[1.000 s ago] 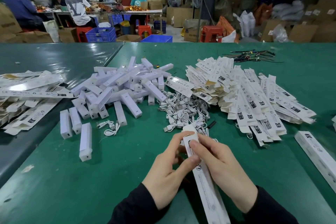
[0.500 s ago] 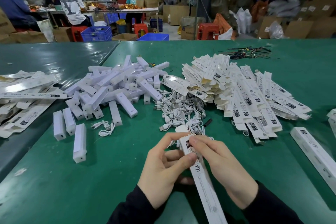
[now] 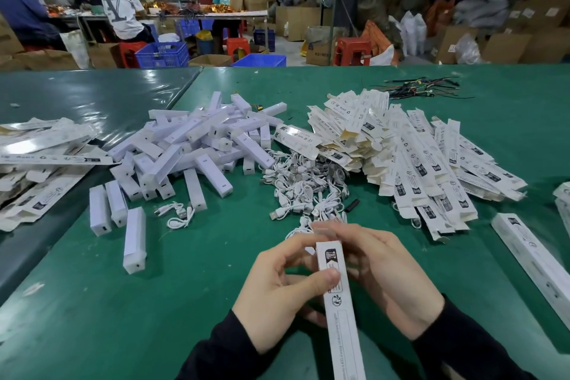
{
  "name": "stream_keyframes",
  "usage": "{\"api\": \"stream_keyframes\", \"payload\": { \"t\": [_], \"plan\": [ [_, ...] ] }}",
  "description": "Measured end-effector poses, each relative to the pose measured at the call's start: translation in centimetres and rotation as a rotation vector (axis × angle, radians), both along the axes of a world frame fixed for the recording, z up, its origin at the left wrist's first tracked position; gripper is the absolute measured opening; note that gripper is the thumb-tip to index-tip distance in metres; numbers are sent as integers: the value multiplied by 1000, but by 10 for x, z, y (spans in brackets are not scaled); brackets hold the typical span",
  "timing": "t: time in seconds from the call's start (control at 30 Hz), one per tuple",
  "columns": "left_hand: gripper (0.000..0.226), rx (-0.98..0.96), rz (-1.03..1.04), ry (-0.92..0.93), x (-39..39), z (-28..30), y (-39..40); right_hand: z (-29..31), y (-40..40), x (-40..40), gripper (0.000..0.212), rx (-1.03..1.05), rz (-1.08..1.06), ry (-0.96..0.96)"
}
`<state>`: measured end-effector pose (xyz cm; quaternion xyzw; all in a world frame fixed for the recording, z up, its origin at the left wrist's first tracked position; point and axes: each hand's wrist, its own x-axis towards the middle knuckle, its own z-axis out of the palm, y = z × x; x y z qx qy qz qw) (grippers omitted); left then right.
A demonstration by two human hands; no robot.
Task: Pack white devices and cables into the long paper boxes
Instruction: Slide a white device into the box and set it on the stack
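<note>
Both hands — left hand (image 3: 277, 290), right hand (image 3: 388, 278) — grip a long paper box (image 3: 337, 311), apparently closed.

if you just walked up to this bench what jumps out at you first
First, the long paper box held up at the near centre, gripped by the left hand and the right hand. Behind them three heaps cross the green table: white devices at left centre, a tangle of white cables in the middle, and flat printed boxes fanned out to the right.
</note>
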<state>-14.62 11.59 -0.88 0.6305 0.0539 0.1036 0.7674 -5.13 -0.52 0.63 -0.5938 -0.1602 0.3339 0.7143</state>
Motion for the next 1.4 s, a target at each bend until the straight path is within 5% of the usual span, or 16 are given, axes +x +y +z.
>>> {"api": "stream_keyframes", "payload": {
  "t": [0.57, 0.87, 1.1, 1.4],
  "plan": [
    [44, -24, 98, -17, 3, -2, 2, -1, -1, 3, 18, -24, -76, 16],
    [45, -49, 112, -20, 4, -2, 8, 0, 0, -1, 19, 59, -118, -236],
    [42, -7, 156, -17, 5, -5, 5, -2, 0, 7, 11, 29, -51, 2],
    [47, -100, 125, 8, 4, 2, 12, -3, -1, 4, 21, 97, -51, -214]
  ]
}}
